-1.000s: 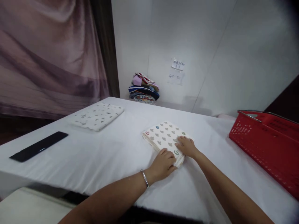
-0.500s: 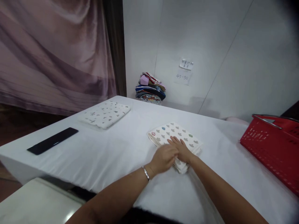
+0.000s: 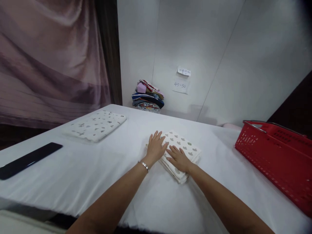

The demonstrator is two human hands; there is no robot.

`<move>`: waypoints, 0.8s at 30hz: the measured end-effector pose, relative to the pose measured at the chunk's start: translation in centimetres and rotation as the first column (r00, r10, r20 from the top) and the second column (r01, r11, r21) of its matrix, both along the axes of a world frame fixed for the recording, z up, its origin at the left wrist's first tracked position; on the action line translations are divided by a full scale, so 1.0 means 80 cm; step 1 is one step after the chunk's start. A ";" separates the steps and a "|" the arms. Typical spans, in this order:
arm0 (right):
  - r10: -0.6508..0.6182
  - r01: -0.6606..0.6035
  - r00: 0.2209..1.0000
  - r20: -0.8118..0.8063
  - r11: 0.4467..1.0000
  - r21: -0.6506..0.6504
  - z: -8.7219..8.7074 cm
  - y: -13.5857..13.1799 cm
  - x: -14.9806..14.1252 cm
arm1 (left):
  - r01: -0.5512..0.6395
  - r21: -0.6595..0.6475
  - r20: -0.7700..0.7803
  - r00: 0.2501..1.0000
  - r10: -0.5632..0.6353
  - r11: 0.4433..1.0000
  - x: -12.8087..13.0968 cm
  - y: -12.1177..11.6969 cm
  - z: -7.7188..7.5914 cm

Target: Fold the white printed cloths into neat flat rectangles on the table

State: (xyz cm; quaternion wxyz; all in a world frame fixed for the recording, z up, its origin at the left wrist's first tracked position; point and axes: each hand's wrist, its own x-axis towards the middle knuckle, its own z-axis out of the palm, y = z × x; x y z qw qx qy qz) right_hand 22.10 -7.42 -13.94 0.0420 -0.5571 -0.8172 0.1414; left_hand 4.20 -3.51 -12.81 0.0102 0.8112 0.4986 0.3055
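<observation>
A folded white cloth (image 3: 182, 143) with grey mouse-head prints and a small green mark lies on the white-covered table (image 3: 109, 175). My left hand (image 3: 156, 146), with a silver bracelet at its wrist, rests on the cloth's left part, fingers spread. My right hand (image 3: 179, 159) lies flat on the cloth's near middle, fingers apart. Both palms face down and hide part of the print. Several layers show along the near edge of the cloth.
Another folded white cloth (image 3: 97, 125) with small grey prints lies at the far left. A black flat object (image 3: 29, 159) is at the left edge. A red basket (image 3: 275, 156) stands at right. Behind the table is a stack of folded fabrics (image 3: 148, 97).
My left hand has opened from a closed shape and moved left onto the cloth. My right hand stays flat on it. The view has shifted slightly right.
</observation>
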 end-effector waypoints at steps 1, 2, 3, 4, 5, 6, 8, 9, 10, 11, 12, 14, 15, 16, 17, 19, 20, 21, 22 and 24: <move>-0.004 0.004 1.000 -0.003 1.000 0.007 -0.001 0.000 0.000 | -0.005 0.002 -0.016 1.000 0.005 1.000 0.002 0.010 0.001; -0.006 0.006 1.000 -0.009 1.000 0.013 -0.003 0.000 0.000 | -0.018 -0.014 -0.042 0.999 0.017 1.000 0.004 0.019 -0.001; -0.006 0.006 1.000 -0.019 1.000 0.017 -0.004 -0.001 0.000 | -0.035 -0.042 -0.077 0.997 0.032 0.999 0.004 0.027 -0.006; -0.001 0.002 0.999 -0.034 1.000 0.017 -0.005 -0.001 0.000 | -0.052 -0.073 -0.114 0.993 0.044 0.996 0.004 0.034 -0.014; 0.004 -0.003 0.999 -0.050 1.000 0.011 -0.004 0.000 -0.001 | -0.067 -0.099 -0.148 0.988 0.052 0.993 0.002 0.039 -0.022; 0.005 -0.005 0.998 -0.064 1.000 0.003 -0.002 0.003 -0.001 | -0.077 -0.112 -0.174 0.983 0.056 0.991 0.001 0.042 -0.030; -0.018 0.017 0.997 -0.081 1.000 -0.003 0.006 0.012 0.003 | -0.081 -0.105 -0.201 0.978 0.058 0.991 -0.002 0.045 -0.042; -0.047 0.048 0.996 -0.079 0.999 0.006 0.012 0.018 0.007 | -0.079 -0.099 -0.205 0.977 0.058 0.992 -0.003 0.044 -0.045; -0.089 0.091 0.994 -0.070 0.996 0.023 0.017 0.026 0.014 | -0.077 -0.098 -0.208 0.977 0.056 0.992 -0.004 0.044 -0.046; -0.142 0.144 0.988 -0.055 0.989 0.044 0.022 0.035 0.023 | -0.076 -0.101 -0.210 0.976 0.054 0.992 -0.004 0.043 -0.045; -0.200 0.202 0.979 -0.037 0.977 0.063 0.025 0.043 0.034 | -0.077 -0.107 -0.211 0.976 0.053 0.991 -0.005 0.042 -0.043; -0.315 0.314 0.949 0.003 0.947 0.061 0.024 0.056 0.059 | -0.078 -0.118 -0.208 0.977 0.052 0.990 -0.005 0.041 -0.040; -0.363 0.362 0.932 0.021 0.931 0.039 0.020 0.060 0.071 | -0.077 -0.122 -0.204 0.978 0.051 0.990 -0.005 0.041 -0.039; -0.397 0.397 0.917 0.036 0.918 0.013 0.014 0.064 0.082 | -0.074 -0.125 -0.197 0.979 0.048 0.989 -0.006 0.041 -0.039; -0.417 0.418 0.908 0.047 0.909 -0.011 0.007 0.065 0.090 | -0.070 -0.127 -0.187 0.981 0.045 0.989 -0.006 0.041 -0.039; -0.422 0.424 0.905 0.050 0.905 -0.032 -0.004 0.067 0.101 | -0.064 -0.126 -0.165 0.985 0.043 0.990 -0.006 0.040 -0.040; -0.420 0.421 0.907 0.046 0.906 -0.032 -0.008 0.067 0.104 | -0.065 -0.121 -0.155 0.987 0.046 0.991 -0.006 0.039 -0.041; -0.419 0.421 0.907 0.040 0.907 -0.031 -0.010 0.067 0.105 | -0.069 -0.113 -0.147 0.988 0.052 0.991 -0.006 0.038 -0.040; -0.423 0.424 0.905 0.030 0.905 -0.035 -0.011 0.068 0.105 | -0.073 -0.106 -0.141 0.988 0.058 0.992 -0.006 0.036 -0.040; -0.441 0.440 0.897 -0.018 0.897 -0.050 -0.010 0.074 0.106 | -0.081 -0.093 -0.133 0.989 0.068 0.992 -0.006 0.033 -0.038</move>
